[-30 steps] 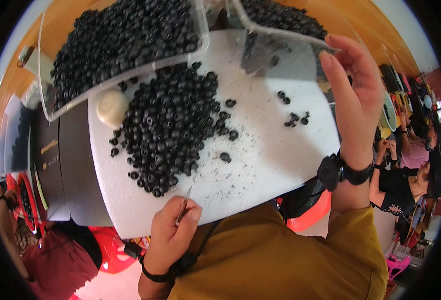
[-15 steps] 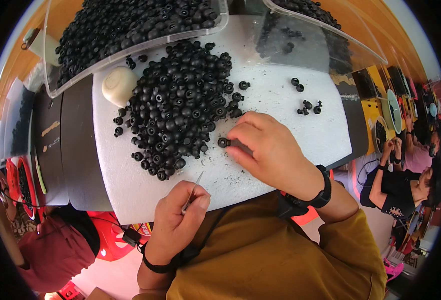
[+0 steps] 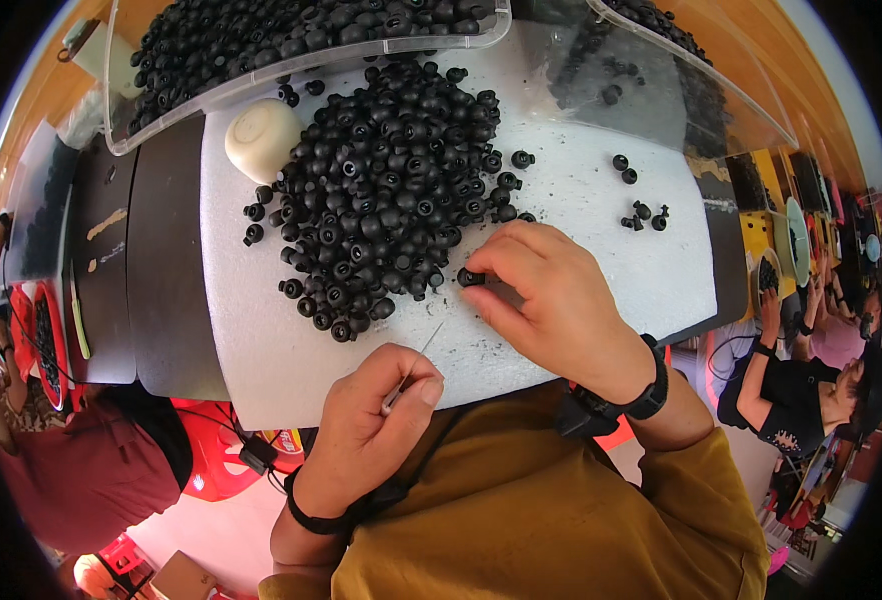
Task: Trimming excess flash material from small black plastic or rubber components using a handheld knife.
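My left hand (image 3: 371, 420) is closed round a slim tool with a thin pointed metal blade (image 3: 431, 340), whose tip points up and away from me. Between the thumb and fingers of my right hand (image 3: 556, 305) is one small round black part (image 3: 470, 277) with a hole in it. Just beyond both hands lies a big heap of similar black ball-shaped parts (image 3: 391, 190), many with a hole or a short stub. The heap rests on a white foam sheet (image 3: 246, 350), which has black crumbs scattered near my right hand.
A cream-coloured rounded object (image 3: 261, 140) sits left of the heap. Clear plastic bins (image 3: 401, 45) of black parts stand at the far side. Several loose parts (image 3: 644, 217) lie at right. Co-workers sit on both sides, one in a black shirt (image 3: 781, 395).
The view has shifted, so the heap and bins appear further right and higher. My left hand with the blade has come closer to my right hand, which still pinches the black part.
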A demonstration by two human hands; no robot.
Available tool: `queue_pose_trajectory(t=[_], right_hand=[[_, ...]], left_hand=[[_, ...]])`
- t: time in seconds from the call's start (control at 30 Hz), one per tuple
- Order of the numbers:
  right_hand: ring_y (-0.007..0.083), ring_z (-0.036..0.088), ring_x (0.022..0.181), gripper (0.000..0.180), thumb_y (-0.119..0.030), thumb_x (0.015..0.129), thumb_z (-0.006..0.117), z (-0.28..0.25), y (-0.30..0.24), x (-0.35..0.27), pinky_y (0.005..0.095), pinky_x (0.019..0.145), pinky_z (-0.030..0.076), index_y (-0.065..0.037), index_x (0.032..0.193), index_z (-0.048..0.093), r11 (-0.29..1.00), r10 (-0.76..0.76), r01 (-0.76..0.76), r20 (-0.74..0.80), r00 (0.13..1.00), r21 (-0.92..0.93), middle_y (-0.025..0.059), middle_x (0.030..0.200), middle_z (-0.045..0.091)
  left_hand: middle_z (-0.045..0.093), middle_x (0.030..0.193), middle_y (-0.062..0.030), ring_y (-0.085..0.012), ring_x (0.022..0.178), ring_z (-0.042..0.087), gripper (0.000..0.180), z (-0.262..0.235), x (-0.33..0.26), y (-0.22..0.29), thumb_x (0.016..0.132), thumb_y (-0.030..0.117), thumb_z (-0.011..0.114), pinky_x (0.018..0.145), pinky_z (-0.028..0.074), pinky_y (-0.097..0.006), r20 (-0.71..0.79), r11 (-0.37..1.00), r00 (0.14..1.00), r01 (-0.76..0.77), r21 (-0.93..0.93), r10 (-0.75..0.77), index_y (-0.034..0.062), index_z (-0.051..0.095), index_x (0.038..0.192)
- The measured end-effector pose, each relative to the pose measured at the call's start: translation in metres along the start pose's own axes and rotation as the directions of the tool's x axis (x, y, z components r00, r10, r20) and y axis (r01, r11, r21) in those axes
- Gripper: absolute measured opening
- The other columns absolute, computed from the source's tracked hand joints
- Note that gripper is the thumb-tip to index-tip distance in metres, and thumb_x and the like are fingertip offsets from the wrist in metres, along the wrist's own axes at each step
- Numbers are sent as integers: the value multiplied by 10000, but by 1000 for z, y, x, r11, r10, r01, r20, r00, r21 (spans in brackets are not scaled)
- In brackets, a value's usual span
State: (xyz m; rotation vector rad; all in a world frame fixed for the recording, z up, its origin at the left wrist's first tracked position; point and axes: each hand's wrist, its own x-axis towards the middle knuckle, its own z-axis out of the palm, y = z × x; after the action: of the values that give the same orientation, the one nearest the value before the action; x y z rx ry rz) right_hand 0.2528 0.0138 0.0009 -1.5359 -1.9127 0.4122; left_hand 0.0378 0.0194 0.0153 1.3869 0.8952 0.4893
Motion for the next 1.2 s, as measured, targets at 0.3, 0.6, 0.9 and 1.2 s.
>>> queue_pose_trajectory(t=[0.3, 0.6, 0.9, 1.2], right_hand=[[95, 532, 696, 181, -88, 809, 686, -3, -25, -13, 235, 634, 427, -39, 965, 608, 647, 83, -171, 154, 985, 743, 20, 842, 591], [58, 512, 761, 200, -34, 841, 645, -3, -32, -17, 215, 682, 418, -33, 1033, 589, 399, 103, -188, 160, 982, 897, -8, 894, 577], [90, 540, 742, 212, -37, 800, 693, -3, -29, -17, 223, 671, 432, -24, 995, 610, 461, 66, -150, 135, 989, 874, 26, 880, 605], [130, 587, 747, 224, -13, 761, 720, -2, -26, -21, 237, 669, 465, -16, 959, 614, 557, 61, -57, 28, 998, 829, 82, 912, 636]], left_hand=[[525, 719, -21, -64, 640, 458, 51, 0, 4, 2, 892, 64, 539, 572, 401, -217, -11, 999, 999, -51, 19, 51, 15, 532, 900], [549, 718, -73, -159, 589, 531, 147, 2, 4, 14, 805, 0, 566, 551, 439, -268, 57, 965, 980, -198, 173, 191, 27, 534, 946], [575, 752, -122, -254, 622, 593, 214, 5, 7, 13, 769, 3, 592, 564, 467, -319, 81, 939, 963, -269, 213, 257, 19, 541, 976], [566, 745, -139, -278, 612, 584, 185, 6, 10, 8, 773, -1, 594, 547, 458, -337, 58, 932, 958, -286, 220, 281, 12, 526, 945]])
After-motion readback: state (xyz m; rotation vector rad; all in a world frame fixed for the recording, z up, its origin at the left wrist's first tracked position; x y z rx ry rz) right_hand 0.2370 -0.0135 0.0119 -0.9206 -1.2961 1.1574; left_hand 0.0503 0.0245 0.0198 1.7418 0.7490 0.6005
